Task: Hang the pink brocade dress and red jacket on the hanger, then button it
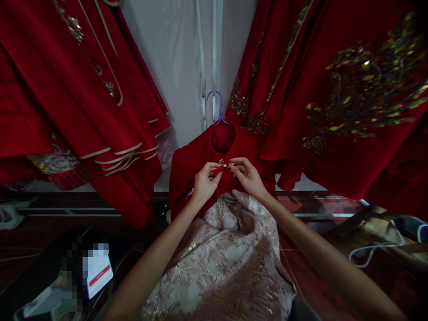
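Note:
A small red garment (187, 171) hangs on a purple hanger (219, 109) in front of me. My left hand (204, 182) and my right hand (246, 176) both pinch the cloth at its collar, either side of a small pearl button clasp (223, 163). The fingers of both hands are closed on the fabric. Below the red top, a pale pink and gold brocade skirt (224, 263) drapes down between my forearms.
Large red robes with gold trim hang at the left (83, 89), and a gold-embroidered one at the right (351, 89). Behind is a white wall with a vertical rail (207, 58). A white card with a red stripe (98, 272) lies lower left; white cables (371, 254) lie at the right.

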Tool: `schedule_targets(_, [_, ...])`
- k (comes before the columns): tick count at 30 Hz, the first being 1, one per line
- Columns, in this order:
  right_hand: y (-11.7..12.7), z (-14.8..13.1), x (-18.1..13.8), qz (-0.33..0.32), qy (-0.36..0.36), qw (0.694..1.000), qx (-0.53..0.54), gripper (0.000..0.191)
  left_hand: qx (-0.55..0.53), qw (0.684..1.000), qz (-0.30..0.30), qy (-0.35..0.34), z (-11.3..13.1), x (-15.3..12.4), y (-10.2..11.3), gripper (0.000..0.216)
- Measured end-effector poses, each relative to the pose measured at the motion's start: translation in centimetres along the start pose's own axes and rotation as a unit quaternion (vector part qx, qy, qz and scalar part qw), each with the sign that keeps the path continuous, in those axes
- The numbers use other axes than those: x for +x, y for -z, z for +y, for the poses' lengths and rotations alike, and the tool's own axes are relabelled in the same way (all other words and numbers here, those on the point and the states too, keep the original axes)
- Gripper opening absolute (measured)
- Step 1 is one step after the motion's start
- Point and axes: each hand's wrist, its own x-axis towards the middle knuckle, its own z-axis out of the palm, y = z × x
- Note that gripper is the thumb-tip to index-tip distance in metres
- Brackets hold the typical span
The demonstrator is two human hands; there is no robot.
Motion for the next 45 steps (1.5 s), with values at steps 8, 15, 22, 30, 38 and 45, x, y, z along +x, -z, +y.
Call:
schedule_targets(8, [-0.4, -0.7, 0.4, -0.001, 0.023, 0.999, -0.045, 0.025, 0.085, 0.987, -0.123, -0.053, 1.4, 1.6, 1.2, 0.025])
schedule_targets(15, [-0.7, -1.1, 0.2, 0.034, 0.047, 0.994, -0.092, 0.021, 0.138, 0.979, -0.120, -0.093, 2.1, 1.8, 1.4, 0.023])
schedule_targets(22, [-0.9, -1.8, 0.0, 0.068, 0.053, 0.991, -0.104, 0.024, 0.164, 0.978, -0.083, -0.102, 2.6, 2.3, 0.8, 0.009])
schedule_targets(30, [-0.1, -1.3, 0.1, 0.043, 0.046, 0.993, -0.102, 0.033, 0.193, 0.971, -0.089, -0.106, 2.1, 2.5, 0.6, 0.009])
schedule_targets(38, [0.2, -1.1, 0.6, 0.037, 0.038, 0.994, -0.092, 0.035, 0.206, 0.967, -0.085, -0.122, 2.6, 2.4, 0.6, 0.008])
schedule_targets(45, [0.1, -1.6, 0.8, 0.016, 0.037, 0.993, -0.114, 0.034, 0.205, 0.966, -0.081, -0.139, 2.8, 2.0, 0.0, 0.005])
